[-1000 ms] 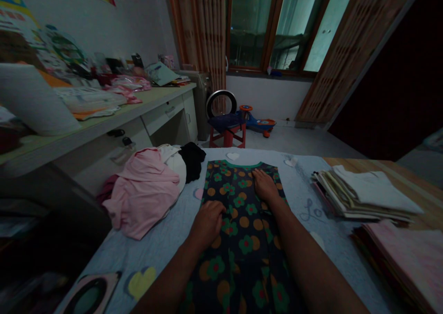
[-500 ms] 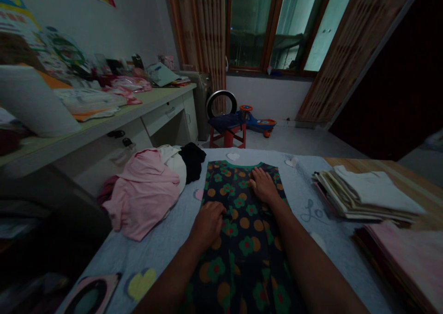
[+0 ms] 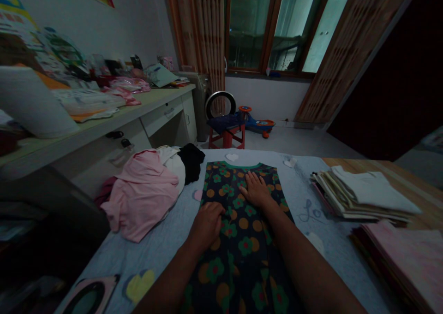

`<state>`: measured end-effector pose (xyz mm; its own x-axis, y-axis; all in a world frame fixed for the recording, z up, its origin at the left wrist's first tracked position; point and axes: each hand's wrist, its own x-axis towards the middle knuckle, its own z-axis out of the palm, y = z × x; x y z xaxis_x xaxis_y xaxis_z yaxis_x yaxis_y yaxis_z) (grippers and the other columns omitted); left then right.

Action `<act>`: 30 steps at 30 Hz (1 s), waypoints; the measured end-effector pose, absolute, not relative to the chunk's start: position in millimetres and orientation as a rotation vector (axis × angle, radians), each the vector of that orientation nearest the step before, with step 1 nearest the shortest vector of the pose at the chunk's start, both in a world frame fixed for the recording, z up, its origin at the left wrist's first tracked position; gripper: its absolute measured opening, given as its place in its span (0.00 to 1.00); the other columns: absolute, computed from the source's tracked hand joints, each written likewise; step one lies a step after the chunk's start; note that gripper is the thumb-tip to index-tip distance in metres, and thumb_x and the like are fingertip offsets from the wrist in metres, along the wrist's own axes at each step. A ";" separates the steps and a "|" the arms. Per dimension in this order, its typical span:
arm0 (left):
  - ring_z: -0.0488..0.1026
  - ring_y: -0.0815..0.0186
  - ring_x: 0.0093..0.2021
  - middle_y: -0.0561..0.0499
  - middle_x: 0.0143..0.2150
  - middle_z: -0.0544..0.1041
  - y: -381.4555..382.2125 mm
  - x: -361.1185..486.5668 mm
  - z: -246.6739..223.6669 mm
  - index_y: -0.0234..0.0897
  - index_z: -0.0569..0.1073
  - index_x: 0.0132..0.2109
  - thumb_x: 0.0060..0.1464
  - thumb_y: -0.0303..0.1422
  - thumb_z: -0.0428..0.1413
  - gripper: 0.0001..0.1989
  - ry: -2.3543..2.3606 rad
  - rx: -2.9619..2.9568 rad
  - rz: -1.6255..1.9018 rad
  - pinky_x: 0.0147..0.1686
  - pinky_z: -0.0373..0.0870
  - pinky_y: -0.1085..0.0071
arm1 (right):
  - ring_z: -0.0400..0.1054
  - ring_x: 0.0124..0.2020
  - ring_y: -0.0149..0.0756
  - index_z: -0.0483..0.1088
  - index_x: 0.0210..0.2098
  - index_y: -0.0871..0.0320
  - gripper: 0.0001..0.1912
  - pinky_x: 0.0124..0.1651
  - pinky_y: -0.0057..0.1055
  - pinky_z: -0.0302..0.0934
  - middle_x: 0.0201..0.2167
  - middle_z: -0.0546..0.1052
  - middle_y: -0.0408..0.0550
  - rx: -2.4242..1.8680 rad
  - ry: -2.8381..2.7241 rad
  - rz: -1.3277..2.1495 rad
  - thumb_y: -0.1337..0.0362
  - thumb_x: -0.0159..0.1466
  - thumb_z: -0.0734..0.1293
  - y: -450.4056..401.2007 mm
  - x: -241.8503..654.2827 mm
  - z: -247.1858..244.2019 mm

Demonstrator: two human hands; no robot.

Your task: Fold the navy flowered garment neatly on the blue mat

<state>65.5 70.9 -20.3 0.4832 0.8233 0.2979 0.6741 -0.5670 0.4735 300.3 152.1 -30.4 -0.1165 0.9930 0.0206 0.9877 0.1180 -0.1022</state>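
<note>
A dark floral shirt [image 3: 246, 233] with green flowers, orange dots and a green neckline lies flat and lengthwise in front of me, its neck end away from me. My left hand [image 3: 208, 222] is on its left side, fingers curled in against the fabric; the fingertips are partly hidden. Farther up, my right hand [image 3: 256, 189] rests flat on the upper right part of the shirt, with its fingers stretched out and the thumb apart. Both forearms reach over the cloth from below.
Left of the shirt lies a heap with a pink garment [image 3: 143, 194] and a black one [image 3: 192, 162]. On the right are folded stacks, a white-topped one [image 3: 374, 194] and a pink-topped one [image 3: 411, 254]. A desk [image 3: 138, 106], a red stool [image 3: 227, 139] and a ride-on toy [image 3: 259, 124] stand beyond.
My right hand has slid slightly left and toward me over the shirt, its fingers lying flatter. My left hand has stayed in nearly the same place.
</note>
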 end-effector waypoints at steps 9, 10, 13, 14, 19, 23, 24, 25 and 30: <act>0.68 0.58 0.45 0.48 0.42 0.75 70.5 64.9 -21.0 0.38 0.70 0.40 0.54 0.20 0.48 0.11 1.279 2.426 0.728 0.48 0.66 0.59 | 0.41 0.72 0.46 0.47 0.71 0.62 0.38 0.70 0.46 0.38 0.72 0.49 0.54 -1.901 -2.352 0.126 0.45 0.70 0.49 152.4 290.2 -33.3; 0.68 0.58 0.45 0.48 0.43 0.75 70.7 65.0 -21.3 0.38 0.70 0.40 0.54 0.20 0.48 0.11 1.276 2.428 0.726 0.48 0.66 0.59 | 0.41 0.72 0.46 0.47 0.71 0.63 0.38 0.70 0.46 0.38 0.72 0.49 0.54 -1.901 -2.353 0.127 0.45 0.70 0.49 152.4 290.2 -32.9; 0.68 0.58 0.45 0.47 0.43 0.75 71.0 65.1 -22.1 0.38 0.70 0.40 0.54 0.20 0.48 0.11 1.275 2.435 0.707 0.48 0.66 0.59 | 0.40 0.72 0.47 0.47 0.71 0.64 0.39 0.70 0.46 0.38 0.72 0.48 0.55 -1.893 -2.363 0.112 0.44 0.70 0.49 150.6 289.4 -31.2; 0.68 0.58 0.45 0.47 0.43 0.75 71.0 65.0 -22.2 0.38 0.70 0.40 0.54 0.20 0.48 0.11 1.277 2.434 0.705 0.49 0.66 0.59 | 0.40 0.72 0.48 0.47 0.71 0.65 0.40 0.71 0.46 0.38 0.72 0.49 0.56 -1.883 -2.372 0.104 0.43 0.70 0.49 149.5 288.7 -30.7; 0.68 0.58 0.46 0.48 0.42 0.75 70.1 64.8 -21.8 0.39 0.71 0.40 0.54 0.20 0.48 0.12 1.286 2.432 0.708 0.49 0.66 0.59 | 0.40 0.72 0.47 0.49 0.70 0.68 0.42 0.71 0.44 0.38 0.72 0.47 0.58 -1.774 -2.446 0.084 0.42 0.69 0.49 143.3 281.1 -29.6; 0.69 0.58 0.45 0.48 0.42 0.75 69.8 65.3 -20.5 0.39 0.71 0.40 0.54 0.20 0.49 0.11 1.288 2.437 0.719 0.48 0.66 0.60 | 0.38 0.73 0.48 0.49 0.70 0.69 0.43 0.71 0.46 0.39 0.72 0.46 0.59 -1.763 -2.459 0.115 0.41 0.69 0.49 141.8 276.9 -29.1; 0.69 0.58 0.45 0.48 0.42 0.75 69.8 65.5 -20.2 0.39 0.71 0.40 0.54 0.20 0.49 0.11 1.288 2.435 0.720 0.48 0.67 0.60 | 0.38 0.73 0.47 0.49 0.70 0.68 0.42 0.71 0.46 0.39 0.72 0.46 0.59 -1.759 -2.461 0.120 0.41 0.69 0.49 141.7 276.5 -29.0; 0.69 0.58 0.45 0.48 0.42 0.75 69.8 65.7 -20.1 0.39 0.71 0.40 0.54 0.20 0.48 0.11 1.290 2.434 0.719 0.48 0.67 0.59 | 0.38 0.73 0.47 0.49 0.70 0.67 0.42 0.71 0.46 0.39 0.72 0.46 0.58 -1.752 -2.464 0.123 0.41 0.69 0.49 141.7 276.3 -29.0; 0.69 0.58 0.45 0.48 0.42 0.75 69.9 66.4 -19.3 0.39 0.70 0.39 0.54 0.20 0.48 0.11 1.305 2.439 0.706 0.48 0.67 0.59 | 0.36 0.73 0.46 0.48 0.70 0.68 0.42 0.71 0.44 0.39 0.72 0.46 0.59 -1.724 -2.489 0.138 0.42 0.69 0.50 139.5 273.0 -29.5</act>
